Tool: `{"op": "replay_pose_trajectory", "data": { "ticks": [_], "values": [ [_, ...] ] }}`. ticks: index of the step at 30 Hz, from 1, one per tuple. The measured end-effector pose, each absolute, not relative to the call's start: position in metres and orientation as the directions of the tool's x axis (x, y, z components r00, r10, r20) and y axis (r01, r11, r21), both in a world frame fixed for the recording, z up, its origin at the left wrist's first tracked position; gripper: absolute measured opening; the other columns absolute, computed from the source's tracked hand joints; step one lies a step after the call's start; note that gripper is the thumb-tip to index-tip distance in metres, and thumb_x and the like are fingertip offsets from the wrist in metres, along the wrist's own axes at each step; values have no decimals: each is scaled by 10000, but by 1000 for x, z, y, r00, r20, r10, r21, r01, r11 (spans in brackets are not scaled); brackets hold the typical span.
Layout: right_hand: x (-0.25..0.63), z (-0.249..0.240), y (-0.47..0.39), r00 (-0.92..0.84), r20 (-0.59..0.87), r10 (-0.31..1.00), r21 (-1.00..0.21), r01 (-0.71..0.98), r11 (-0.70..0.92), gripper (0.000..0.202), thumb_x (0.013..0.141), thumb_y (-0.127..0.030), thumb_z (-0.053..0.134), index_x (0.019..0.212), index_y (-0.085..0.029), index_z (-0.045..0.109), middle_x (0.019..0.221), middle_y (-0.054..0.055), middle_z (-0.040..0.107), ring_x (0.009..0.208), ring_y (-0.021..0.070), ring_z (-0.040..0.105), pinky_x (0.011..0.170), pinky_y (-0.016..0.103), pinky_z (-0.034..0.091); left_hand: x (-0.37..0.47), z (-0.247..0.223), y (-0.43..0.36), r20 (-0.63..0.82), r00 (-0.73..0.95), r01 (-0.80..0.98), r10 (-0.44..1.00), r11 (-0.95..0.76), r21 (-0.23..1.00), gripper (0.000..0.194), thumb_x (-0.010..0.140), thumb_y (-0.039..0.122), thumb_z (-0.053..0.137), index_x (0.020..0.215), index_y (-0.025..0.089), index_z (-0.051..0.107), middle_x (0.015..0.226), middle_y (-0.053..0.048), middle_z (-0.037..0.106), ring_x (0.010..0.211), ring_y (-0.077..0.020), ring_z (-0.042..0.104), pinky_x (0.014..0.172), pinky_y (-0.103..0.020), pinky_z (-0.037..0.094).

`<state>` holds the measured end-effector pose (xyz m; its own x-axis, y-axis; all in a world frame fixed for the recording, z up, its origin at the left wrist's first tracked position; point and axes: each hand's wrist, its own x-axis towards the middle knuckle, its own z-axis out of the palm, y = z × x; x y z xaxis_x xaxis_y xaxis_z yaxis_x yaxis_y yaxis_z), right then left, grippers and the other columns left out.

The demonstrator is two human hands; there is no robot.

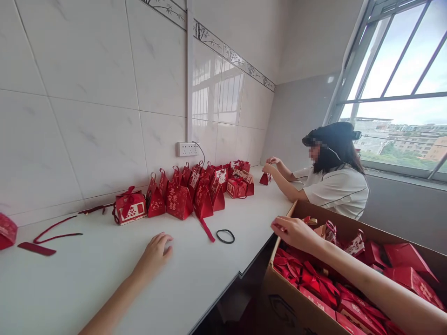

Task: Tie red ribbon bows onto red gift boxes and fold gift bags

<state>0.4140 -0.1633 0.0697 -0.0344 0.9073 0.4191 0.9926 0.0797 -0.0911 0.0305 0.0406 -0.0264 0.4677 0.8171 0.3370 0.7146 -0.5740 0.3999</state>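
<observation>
My left hand rests on the white table, its fingers loosely bent, the thumb apart and nothing held. Ahead of it stands a group of red gift boxes with gold lettering, several with ribbon loops on top. Over the near left part of a cardboard carton reaches my right hand, its fingers curled in and no object showing in them. Below that arm, the carton holds many red gift boxes with ribbon bows. A black elastic band lies on the table between my hands.
Loose dark-red ribbon and a flat red strip lie on the left, near another red box. Across the table a person handles a small red box. A socket strip is on the tiled wall.
</observation>
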Motion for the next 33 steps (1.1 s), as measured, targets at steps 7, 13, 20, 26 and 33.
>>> {"op": "replay_pose_trajectory", "data": {
  "ticks": [7,13,20,26,33],
  "values": [
    [312,55,-1,238,297,925,-493,867,-65,276,793,-341,601,1016,-180,577,1066,119,628,924,236,598,790,329,443,30,-31,44,385,450,679,806,-589,438,308,767,295,398,930,178,632,1049,-89,678,1178,-286,534,978,-429,456],
    [291,22,53,361,202,910,-633,758,-160,503,807,-427,574,1206,-141,464,1155,146,583,1012,234,591,827,323,456,32,-34,40,376,436,674,817,-574,465,286,789,250,405,961,176,622,1084,-93,655,1195,-268,519,987,-427,446],
    [291,13,70,288,99,952,-631,758,-164,275,797,-187,545,1068,-164,585,1065,102,653,1004,231,607,816,317,455,33,-33,39,334,457,672,825,-566,478,275,796,252,391,961,183,600,1112,-100,629,1183,-267,515,962,-426,451],
    [354,41,52,128,-160,979,-674,710,-203,174,732,-312,650,642,-163,651,690,33,685,629,147,644,595,235,483,32,-33,37,365,444,650,818,-575,498,236,783,252,413,917,198,600,1069,-86,644,1122,-262,553,921,-420,478],
    [448,54,55,461,-136,877,-652,625,-429,287,661,-413,696,746,-145,636,779,91,687,687,197,647,598,321,526,32,-38,39,383,396,651,834,-550,524,233,776,272,428,902,225,619,1067,-63,649,1144,-268,546,899,-405,499]
  ]
}}
